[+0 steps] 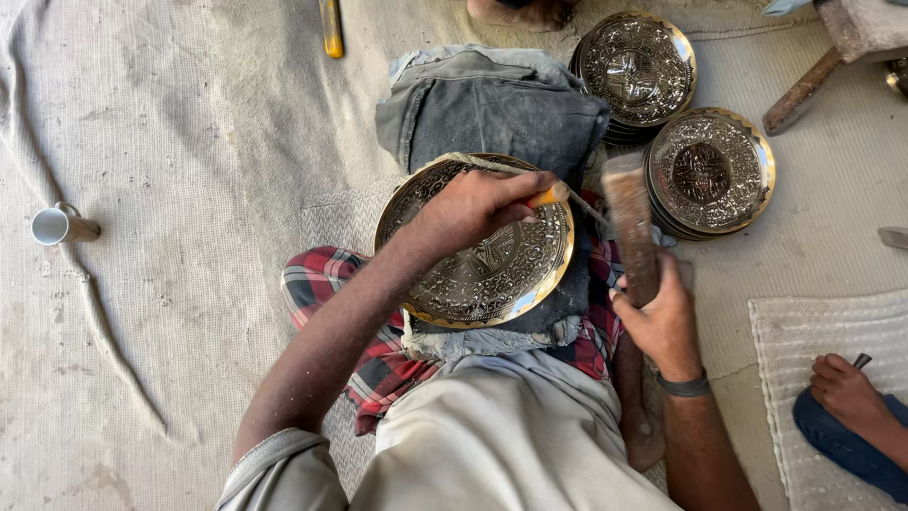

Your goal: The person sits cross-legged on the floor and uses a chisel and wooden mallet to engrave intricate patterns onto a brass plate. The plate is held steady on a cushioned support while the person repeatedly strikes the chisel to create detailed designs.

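Left hand pinched a chisel on the plate; right hand gripped a blurred mallet. Cup at nine o'clock; contents hidden.

L hand grips chisel on engraved plate; R hand holds hammer.

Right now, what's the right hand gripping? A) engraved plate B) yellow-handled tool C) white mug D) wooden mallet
D: the right hand is closed around the handle of the wooden mallet, raised beside the engraved plate, while the left hand holds the thin tool with the orange handle over the plate.
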